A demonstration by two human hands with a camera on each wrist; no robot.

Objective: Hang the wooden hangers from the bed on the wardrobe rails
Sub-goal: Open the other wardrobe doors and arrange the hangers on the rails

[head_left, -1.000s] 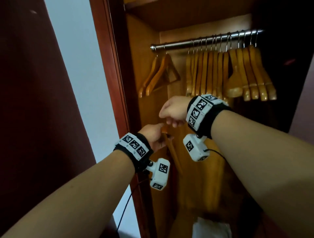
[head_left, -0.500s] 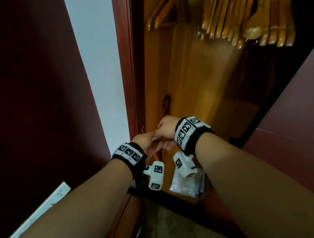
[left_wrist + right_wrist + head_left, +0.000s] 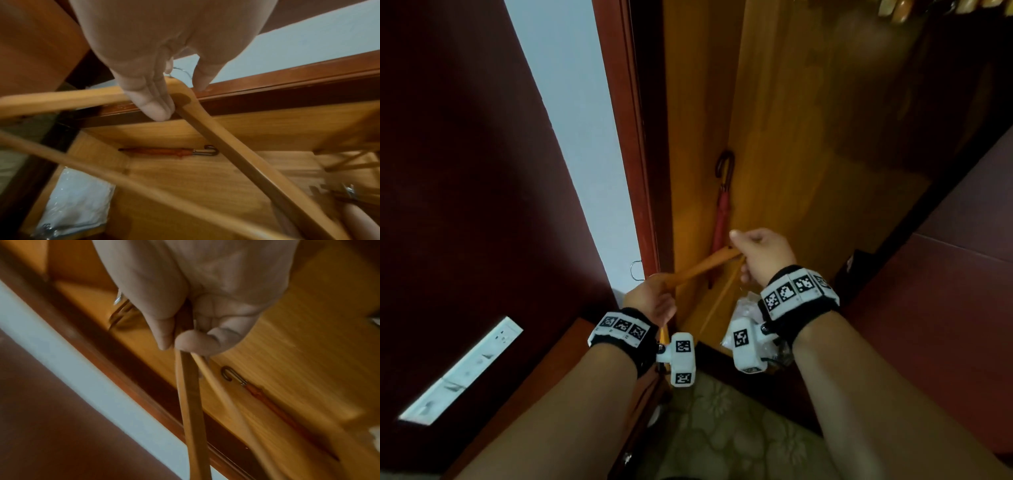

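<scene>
One wooden hanger (image 3: pixel 702 270) is held low in front of the open wardrobe (image 3: pixel 808 137), between the two hands and clear of any rail. In the head view its visible arm runs diagonally from the left hand (image 3: pixel 650 301) up to the right hand (image 3: pixel 763 255), and its metal hook (image 3: pixel 635 270) projects to the left, past the wardrobe's red-brown frame (image 3: pixel 630 137), against the pale wall (image 3: pixel 571 113).

The left wrist view shows the left hand gripping the hanger at its apex: fingers (image 3: pixel 152 104) lie curled over the front of the wood where the two arms meet, with the thumb on the opposite side. The right wrist view shows the right hand (image 3: pixel 197 308) clenched on the end of the hanger, where one arm and the thin lower bar (image 3: pixel 216 386) come together; the thumb and forefinger close over the wood. Both grips are firm.

Behind the hanger, a folded red umbrella (image 3: pixel 720 212) with a dark curved handle stands in the inner left corner of the wardrobe. A clear plastic packet (image 3: pixel 76 199) lies on the wardrobe floor below the right wrist. The ends of other wooden hangers (image 3: pixel 900 8) show at the top right edge; the rail bearing them is out of view. A white socket strip (image 3: pixel 462 370) is mounted on the dark red panel at left. Patterned carpet (image 3: pixel 726 428) lies underfoot.
</scene>
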